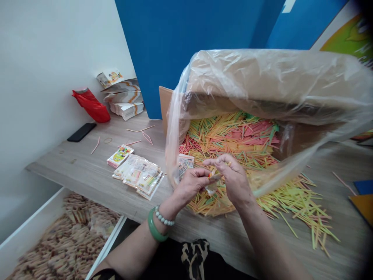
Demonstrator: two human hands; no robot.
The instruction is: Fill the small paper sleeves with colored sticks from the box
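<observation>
My left hand [190, 186], with a green bangle and a beaded bracelet at its wrist, is pinched on a small clear packet [212, 188]. My right hand [235, 179] is curled at the packet's upper end, with a few thin coloured sticks at its fingers. Both hands are over the front of a carton lined with a clear plastic bag [262, 74]. Inside lies a deep heap of thin yellow, pink, orange and green sticks [233, 136]. Another printed packet [186, 160] rests beyond my left hand. The fingers partly hide what they hold.
Filled packets [140, 173] and a stack of printed cards [120, 154] lie to the left. Behind them are a black phone [81, 132], a red pouch [93, 107] and folded boxes [125, 99]. Loose sticks [303, 206] spread rightward. An open drawer [67, 237] sits below left.
</observation>
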